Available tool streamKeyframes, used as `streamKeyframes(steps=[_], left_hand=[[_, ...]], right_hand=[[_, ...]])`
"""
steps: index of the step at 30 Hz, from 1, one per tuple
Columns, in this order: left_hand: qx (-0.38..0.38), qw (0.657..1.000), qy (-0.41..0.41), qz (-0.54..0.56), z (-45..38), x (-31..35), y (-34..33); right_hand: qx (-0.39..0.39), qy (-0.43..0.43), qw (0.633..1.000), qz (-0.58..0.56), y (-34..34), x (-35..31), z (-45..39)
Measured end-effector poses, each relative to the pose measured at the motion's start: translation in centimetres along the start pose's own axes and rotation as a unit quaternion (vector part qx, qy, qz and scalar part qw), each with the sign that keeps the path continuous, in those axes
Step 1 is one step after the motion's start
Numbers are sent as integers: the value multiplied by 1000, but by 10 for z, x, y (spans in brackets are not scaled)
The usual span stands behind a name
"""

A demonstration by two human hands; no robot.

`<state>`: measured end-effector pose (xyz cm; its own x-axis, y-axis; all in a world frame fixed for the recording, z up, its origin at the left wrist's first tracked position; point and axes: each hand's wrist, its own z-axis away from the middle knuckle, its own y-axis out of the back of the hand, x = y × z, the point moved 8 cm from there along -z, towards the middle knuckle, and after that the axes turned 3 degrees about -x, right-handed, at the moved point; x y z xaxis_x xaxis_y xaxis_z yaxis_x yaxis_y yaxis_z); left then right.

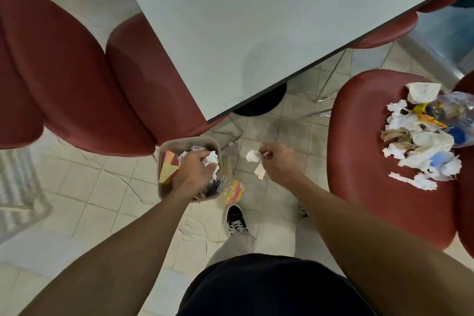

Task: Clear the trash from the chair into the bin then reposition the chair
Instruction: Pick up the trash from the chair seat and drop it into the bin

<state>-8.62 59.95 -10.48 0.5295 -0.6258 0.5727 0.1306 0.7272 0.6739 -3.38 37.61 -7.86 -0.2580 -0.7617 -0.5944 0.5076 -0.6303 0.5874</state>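
A red chair point(364, 161) stands at the right with a pile of trash point(423, 133) on its seat: torn white paper, a cup, a plastic bag, blue lids. A small grey bin point(164, 146) sits on the floor at centre left, holding orange cards and paper. My left hand point(195, 174) is over the bin, shut on crumpled white tissue point(211, 158). My right hand point(277, 161) hovers over the floor just right of the bin, pinching scraps of white paper point(254, 159).
A pale table point(256, 28) fills the top centre, its dark base point(261, 102) on the tiled floor. Two more red chairs point(77, 79) stand at the left. A yellow and red wrapper point(234, 191) lies beside the bin. My shoe point(236, 218) is below it.
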Motion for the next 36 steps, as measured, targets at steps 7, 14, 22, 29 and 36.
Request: streamKeyframes(steps=[7, 14, 22, 29, 36], left_hand=[[79, 995, 46, 35, -1, -58, 43], [129, 984, 75, 99, 3, -90, 57], [114, 984, 93, 104, 12, -100, 53], [74, 987, 83, 112, 3, -77, 38], [19, 998, 26, 52, -9, -18, -2]], right_hand=[[-36, 41, 998, 39, -49, -55, -6], [-61, 65, 993, 80, -83, -96, -13], [-70, 90, 989, 93, -97, -102, -21], [-68, 62, 992, 84, -78, -63, -23], [-38, 5, 997, 60, -25, 7, -22]])
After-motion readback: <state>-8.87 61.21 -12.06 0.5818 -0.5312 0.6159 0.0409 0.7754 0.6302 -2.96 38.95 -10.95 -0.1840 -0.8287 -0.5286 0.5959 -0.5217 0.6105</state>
